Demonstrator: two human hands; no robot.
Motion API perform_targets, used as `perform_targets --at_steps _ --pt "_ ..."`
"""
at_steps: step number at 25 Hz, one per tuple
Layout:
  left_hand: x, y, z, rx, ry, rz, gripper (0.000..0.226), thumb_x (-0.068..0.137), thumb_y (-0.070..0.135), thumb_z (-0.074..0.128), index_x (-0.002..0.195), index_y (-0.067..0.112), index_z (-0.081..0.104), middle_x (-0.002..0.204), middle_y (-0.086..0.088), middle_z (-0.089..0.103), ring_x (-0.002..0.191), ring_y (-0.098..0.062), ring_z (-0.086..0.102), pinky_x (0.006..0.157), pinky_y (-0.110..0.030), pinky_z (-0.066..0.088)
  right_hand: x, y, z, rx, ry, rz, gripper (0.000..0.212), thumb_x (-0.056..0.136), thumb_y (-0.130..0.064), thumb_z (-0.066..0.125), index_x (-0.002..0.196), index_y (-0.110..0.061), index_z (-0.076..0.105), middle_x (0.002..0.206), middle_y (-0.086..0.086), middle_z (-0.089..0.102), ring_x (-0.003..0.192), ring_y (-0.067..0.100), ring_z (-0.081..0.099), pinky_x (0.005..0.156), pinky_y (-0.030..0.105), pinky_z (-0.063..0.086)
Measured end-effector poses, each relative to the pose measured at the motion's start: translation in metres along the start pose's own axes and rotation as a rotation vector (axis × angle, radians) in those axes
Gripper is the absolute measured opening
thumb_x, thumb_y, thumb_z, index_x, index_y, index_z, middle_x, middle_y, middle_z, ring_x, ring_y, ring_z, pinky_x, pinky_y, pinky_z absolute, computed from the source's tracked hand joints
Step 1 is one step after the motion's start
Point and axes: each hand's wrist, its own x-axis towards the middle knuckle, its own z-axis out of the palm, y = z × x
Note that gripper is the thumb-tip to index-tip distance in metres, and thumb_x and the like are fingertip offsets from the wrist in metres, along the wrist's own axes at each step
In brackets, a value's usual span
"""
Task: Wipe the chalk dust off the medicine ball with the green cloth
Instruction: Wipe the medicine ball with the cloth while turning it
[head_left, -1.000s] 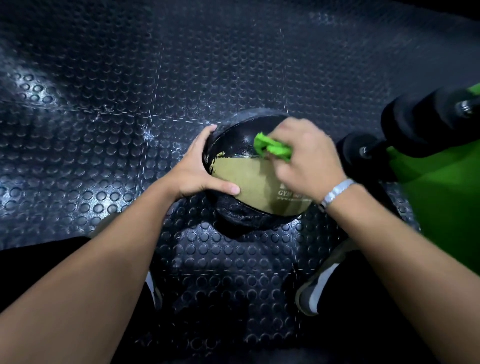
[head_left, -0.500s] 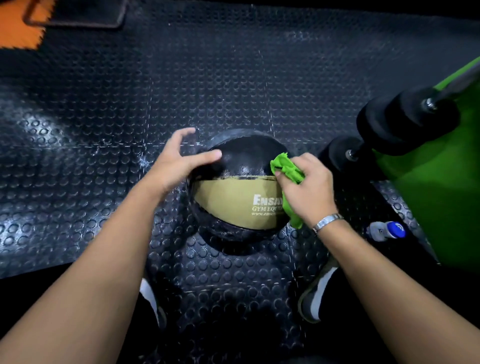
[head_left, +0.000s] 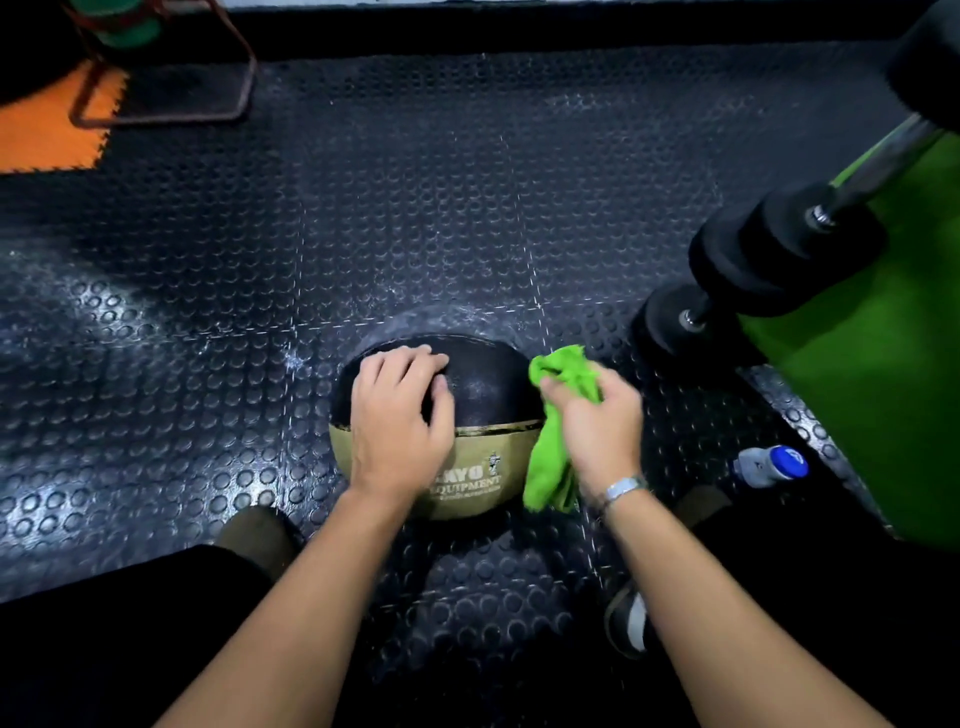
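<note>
Left hand (head_left: 402, 421) moved atop one ball (head_left: 488, 387), fingers (head_left: 395, 364) relaxed; right hand (head_left: 597, 431) grips one cloth (head_left: 550, 460).

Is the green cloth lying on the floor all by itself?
No, the right hand grips the green cloth up beside the medicine ball.

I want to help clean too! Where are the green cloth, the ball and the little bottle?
green cloth (head_left: 546, 465): head view, on the hanging lower part.
medicine ball (head_left: 488, 387): head view, on the black top half.
bottle (head_left: 763, 466): head view, on the white body.
</note>
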Motion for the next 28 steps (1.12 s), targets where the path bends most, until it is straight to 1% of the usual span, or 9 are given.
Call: perform_targets --at_steps 1,5,7,9,13,18,22,26,28 --pt "-0.007 -0.005 -0.004 0.022 0.001 0.015 0.029 0.097 0.019 0.053 0.109 0.006 0.076 0.113 -0.008 0.072 0.108 -0.033 0.062 0.095 -0.047 0.049 0.01 -0.001 -0.007 0.07 0.036 0.093 0.008 0.071 -0.027 0.08 0.073 -0.031 0.073 0.08 -0.002 0.07 0.071 0.016 0.06 0.075 0.035 0.05" --pt "-0.038 -0.005 -0.021 0.149 0.03 -0.028 0.027 0.094 0.025 0.054 0.106 0.007 0.07 0.11 -0.011 0.067 0.103 -0.033 0.055 0.088 -0.051 0.047 0.014 -0.006 -0.02 0.332 0.085 0.326 0.018 0.081 -0.003 0.073 0.072 -0.015 0.064 0.067 0.001 0.06 0.061 0.015 0.057 0.058 0.026 0.047" --pt "-0.059 -0.002 -0.021 0.187 0.024 -0.052 0.031 0.098 0.029 0.052 0.12 0.012 0.065 0.121 -0.013 0.061 0.113 -0.035 0.05 0.098 -0.054 0.044 0.005 -0.003 -0.019 0.355 0.081 0.384 0.019 0.083 0.001 0.069 0.073 -0.014 0.061 0.063 0.002 0.058 0.048 0.012 0.055 0.044 0.019 0.045" --pt "-0.08 -0.005 -0.017 0.202 0.013 0.0 0.034 0.101 0.027 0.05 0.132 0.018 0.061 0.133 -0.013 0.055 0.122 -0.038 0.045 0.105 -0.063 0.041 -0.004 0.011 -0.016 0.284 0.108 0.395 0.019 0.081 0.0 0.069 0.071 -0.015 0.061 0.065 0.002 0.06 0.054 0.017 0.055 0.051 0.023 0.045" --pt "-0.098 -0.003 -0.009 0.182 0.083 0.06 0.032 0.103 0.027 0.051 0.134 0.023 0.059 0.137 -0.008 0.05 0.122 -0.038 0.043 0.102 -0.071 0.041 -0.027 0.038 -0.006 0.073 0.019 0.236 0.015 0.078 -0.007 0.078 0.074 -0.018 0.069 0.069 -0.004 0.068 0.064 0.014 0.057 0.066 0.03 0.047" --pt "-0.088 -0.001 -0.003 0.18 0.138 0.066 0.03 0.106 0.033 0.047 0.131 0.024 0.06 0.136 -0.007 0.05 0.122 -0.037 0.044 0.102 -0.07 0.042 -0.041 0.042 0.0 -0.182 -0.037 -0.176 0.013 0.08 -0.012 0.08 0.084 -0.021 0.071 0.084 -0.002 0.067 0.076 0.012 0.06 0.075 0.026 0.048" --pt "-0.088 -0.003 0.0 0.171 0.162 0.068 0.03 0.105 0.032 0.047 0.13 0.022 0.061 0.135 -0.008 0.049 0.122 -0.037 0.044 0.101 -0.07 0.042 -0.02 0.041 0.002 -0.205 0.029 -0.03 0.017 0.079 -0.013 0.08 0.076 -0.025 0.068 0.08 0.003 0.069 0.075 0.022 0.062 0.077 0.039 0.053" --pt "-0.087 -0.004 0.002 0.171 0.169 0.054 0.031 0.107 0.035 0.043 0.13 0.023 0.061 0.134 -0.007 0.049 0.122 -0.036 0.043 0.102 -0.07 0.042 -0.016 0.031 0.01 -0.234 -0.066 -0.186 0.011 0.078 -0.013 0.08 0.081 -0.019 0.072 0.08 -0.002 0.065 0.073 0.016 0.059 0.072 0.029 0.048" --pt "-0.087 -0.003 0.002 0.172 0.172 0.055 0.032 0.107 0.035 0.043 0.129 0.023 0.062 0.133 -0.007 0.049 0.123 -0.036 0.043 0.102 -0.071 0.043 -0.021 0.034 0.003 -0.218 -0.06 -0.14 0.015 0.078 -0.014 0.08 0.077 -0.024 0.07 0.079 0.001 0.067 0.072 0.018 0.06 0.073 0.033 0.051"
